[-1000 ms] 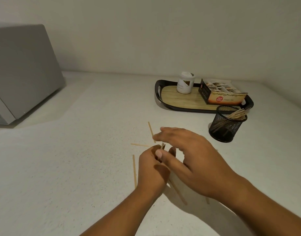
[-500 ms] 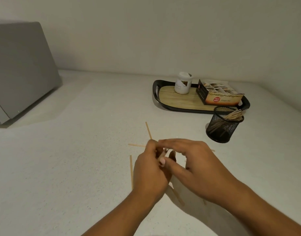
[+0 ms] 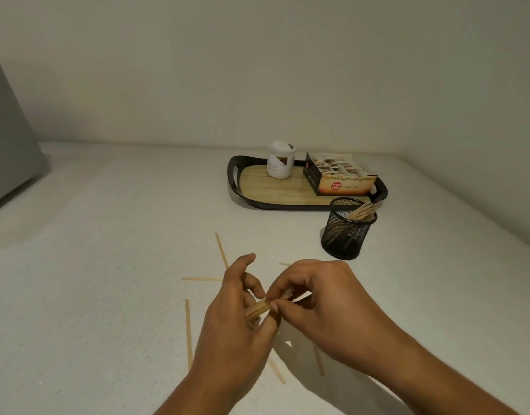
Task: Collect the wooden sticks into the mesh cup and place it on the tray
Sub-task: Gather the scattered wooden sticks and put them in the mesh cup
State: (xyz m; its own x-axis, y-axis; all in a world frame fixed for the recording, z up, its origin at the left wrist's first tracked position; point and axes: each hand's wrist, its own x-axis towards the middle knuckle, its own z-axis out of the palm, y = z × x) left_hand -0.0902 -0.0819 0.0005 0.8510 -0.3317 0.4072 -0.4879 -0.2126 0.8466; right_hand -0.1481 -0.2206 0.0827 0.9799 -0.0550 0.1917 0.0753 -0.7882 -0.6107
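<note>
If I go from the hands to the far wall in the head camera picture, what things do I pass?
Bundle of sticks held in both hands → black mesh cup with sticks in it → tray → white jar standing on the tray.

Both hands' grip now on stick bundle [image 3: 259, 308]

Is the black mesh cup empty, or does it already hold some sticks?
Not empty. The mesh cup stands upright on the counter and wooden sticks lean inside it, their tips reaching its rim.
</note>
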